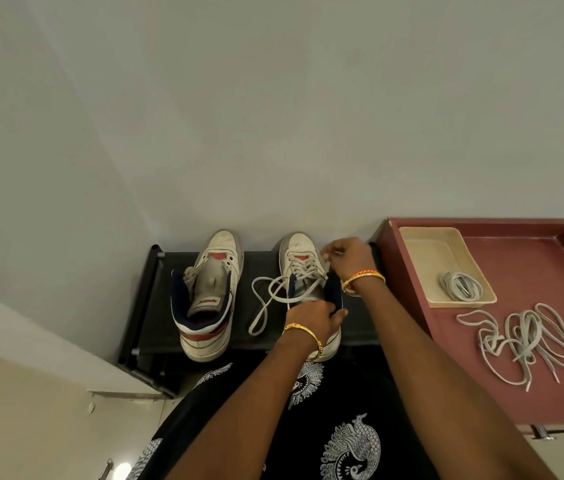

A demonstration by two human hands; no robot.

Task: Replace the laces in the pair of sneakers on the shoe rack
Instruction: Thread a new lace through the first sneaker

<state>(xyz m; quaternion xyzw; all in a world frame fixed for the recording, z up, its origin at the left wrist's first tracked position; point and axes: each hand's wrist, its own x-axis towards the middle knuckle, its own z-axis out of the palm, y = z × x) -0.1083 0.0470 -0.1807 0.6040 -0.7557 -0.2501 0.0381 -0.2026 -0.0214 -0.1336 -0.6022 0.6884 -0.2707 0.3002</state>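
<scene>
Two sneakers are set on the shoe rack (156, 306): the unlaced sneaker (206, 296) well clear of the left hand (311, 315), the laced sneaker (303, 271) held at its heel collar by that hand's curled fingers; the right hand (348, 258) is pinched on the lace (273, 292) beside the eyelets; the lace is judged light, limp, best taken near its tip

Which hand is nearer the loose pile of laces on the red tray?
Right. The right hand is at the right sneaker's toe-side eyelets, beside the red tray's edge. The left hand grips that sneaker's collar, farther left of the laces.
</scene>
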